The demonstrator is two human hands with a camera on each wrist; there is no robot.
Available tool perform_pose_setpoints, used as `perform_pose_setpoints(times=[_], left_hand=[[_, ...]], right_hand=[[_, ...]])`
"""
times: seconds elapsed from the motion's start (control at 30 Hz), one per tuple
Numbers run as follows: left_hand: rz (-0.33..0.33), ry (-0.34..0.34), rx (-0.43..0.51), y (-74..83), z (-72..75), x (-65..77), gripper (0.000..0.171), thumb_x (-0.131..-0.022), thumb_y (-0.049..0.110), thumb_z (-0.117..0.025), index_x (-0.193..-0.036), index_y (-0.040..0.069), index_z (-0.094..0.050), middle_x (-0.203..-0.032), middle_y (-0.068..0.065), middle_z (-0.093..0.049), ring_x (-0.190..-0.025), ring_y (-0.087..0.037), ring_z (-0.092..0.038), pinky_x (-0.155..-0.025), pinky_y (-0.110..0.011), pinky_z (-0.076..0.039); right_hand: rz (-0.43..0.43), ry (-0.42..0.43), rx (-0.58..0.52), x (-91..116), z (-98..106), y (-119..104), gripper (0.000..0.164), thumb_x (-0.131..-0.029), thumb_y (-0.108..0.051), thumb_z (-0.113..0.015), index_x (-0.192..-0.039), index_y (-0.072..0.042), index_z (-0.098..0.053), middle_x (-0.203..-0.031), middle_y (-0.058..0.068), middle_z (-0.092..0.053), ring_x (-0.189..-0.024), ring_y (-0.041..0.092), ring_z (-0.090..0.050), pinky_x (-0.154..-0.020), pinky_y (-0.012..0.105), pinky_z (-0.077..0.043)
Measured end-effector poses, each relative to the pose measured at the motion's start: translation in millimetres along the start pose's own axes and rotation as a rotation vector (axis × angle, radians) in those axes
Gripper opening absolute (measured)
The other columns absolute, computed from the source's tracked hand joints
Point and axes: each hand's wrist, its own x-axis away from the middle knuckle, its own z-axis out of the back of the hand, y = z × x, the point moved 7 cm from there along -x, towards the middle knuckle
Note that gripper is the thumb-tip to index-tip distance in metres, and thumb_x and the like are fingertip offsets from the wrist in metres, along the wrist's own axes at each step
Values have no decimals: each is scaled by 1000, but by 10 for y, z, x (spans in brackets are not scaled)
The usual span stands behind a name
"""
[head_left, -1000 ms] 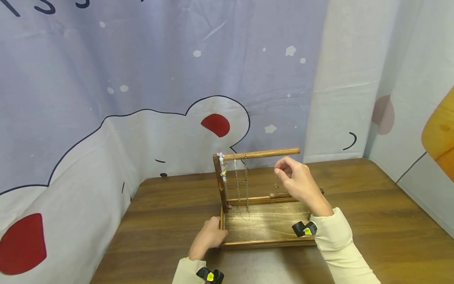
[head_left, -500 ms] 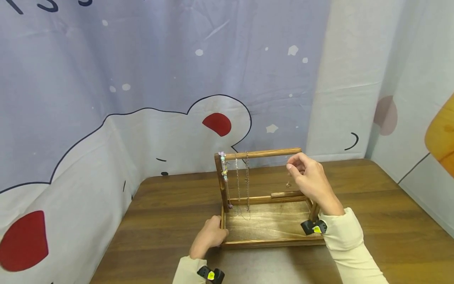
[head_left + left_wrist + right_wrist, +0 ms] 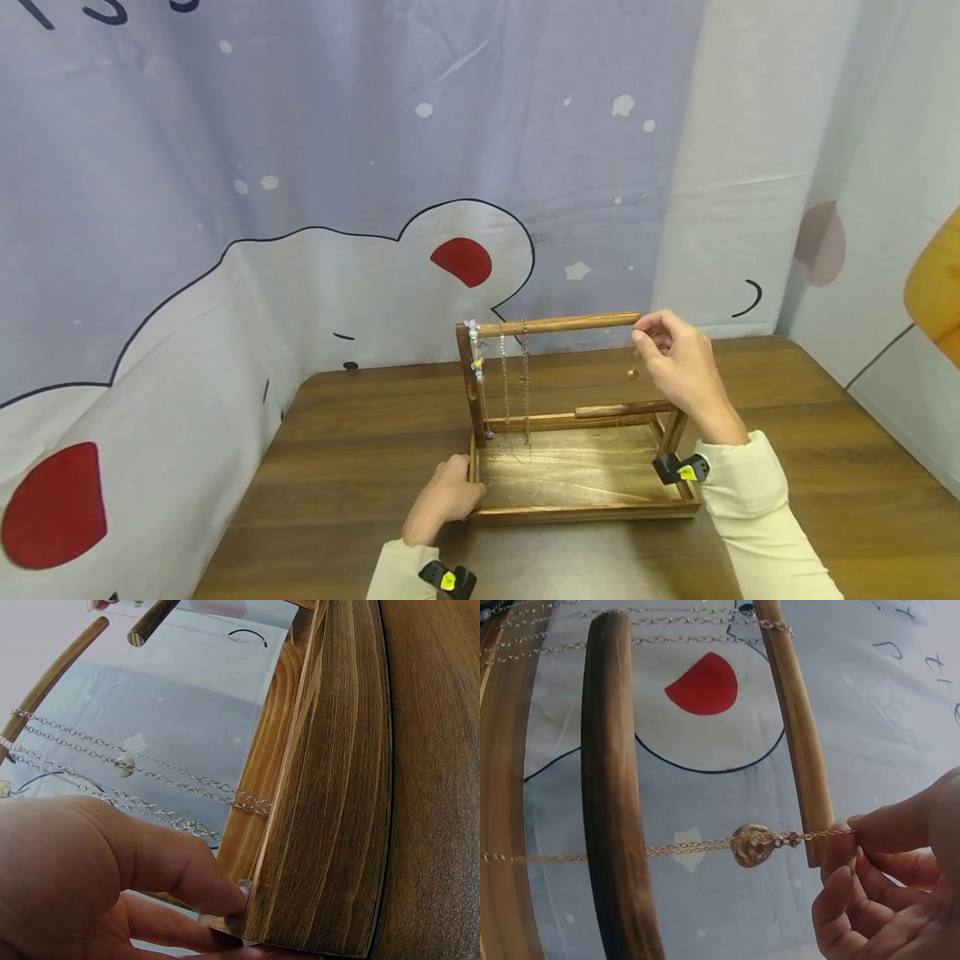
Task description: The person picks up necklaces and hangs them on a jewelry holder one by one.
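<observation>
A wooden jewelry stand (image 3: pixel 585 513) with a tray base stands on the table. My left hand (image 3: pixel 446 497) grips the left end wall of its tray, thumb (image 3: pixel 202 874) against the wood. My right hand (image 3: pixel 681 367) pinches a thin gold necklace (image 3: pixel 690 847) beside the free end of the upper bar (image 3: pixel 577 322). Its round gold pendant (image 3: pixel 751 845) hangs just below the fingertips, and the chain runs down past the lower bar (image 3: pixel 615 787). On the upper bar's left part hang a silver chain necklace (image 3: pixel 526 383), another thin necklace (image 3: pixel 505 375) and a pastel beaded strand (image 3: pixel 475 350).
The brown wooden table (image 3: pixel 360 442) reaches back to a printed curtain (image 3: pixel 337 150) with cartoon shapes. The stand's left post (image 3: pixel 469 387) rises at the tray's back left, and a shorter post (image 3: pixel 672 432) carries the lower bar at the right.
My right hand has moved right and slightly up with the gold necklace, from below the upper bar to its free end. My left hand keeps its grip on the tray.
</observation>
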Motion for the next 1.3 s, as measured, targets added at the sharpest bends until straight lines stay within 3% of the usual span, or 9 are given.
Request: perform_pose_setpoints(times=[0.33,0.57,0.8,1.0,1.3], left_hand=[[-10,3,-23,-3,7,-2,23,-73,5,-55,-92,-7,-55,-67,-10,-53,-49,-19,-53,-44,-31,-43],[-24,12,-28,17,10,6,20,-73,5,-55,-90,-6,-56,-67,-10,-53,-50,-19,-53,-45,-31,-43],[-15,7,-12,15,11,8,21,-73,4,-55,-91,-6,-56,-66,-9,-53,-48,-18,-53,-43,-30,-43],[-10,0,-4,5,-5,1,24,-75,5,-55,-95,-8,-56,-67,-9,-53,-49,-18,-53,-44,-30,-43],[-19,-3,-7,6,-9,-7,23,-75,4,-55,-94,-8,-56,-66,-9,-53,-46,-17,-52,-43,-30,-43]], right_hand=[[-42,34,33,-84,63,61,14,-90,-13,-54,-95,-2,-60,-82,12,-63,-69,13,-56,-61,16,-42],[-69,86,55,-166,109,117,15,-89,-11,-53,-96,0,-59,-81,14,-65,-63,5,-55,-56,18,-42],[-83,60,52,-243,105,124,16,-90,-13,-52,-98,-1,-59,-86,15,-65,-66,11,-57,-56,21,-43],[-71,67,64,-310,87,138,15,-88,-11,-53,-98,-1,-60,-85,14,-65,-71,19,-58,-58,24,-43],[-34,78,73,-364,80,93,14,-88,-9,-52,-95,0,-60,-85,14,-64,-71,20,-58,-59,26,-42]])
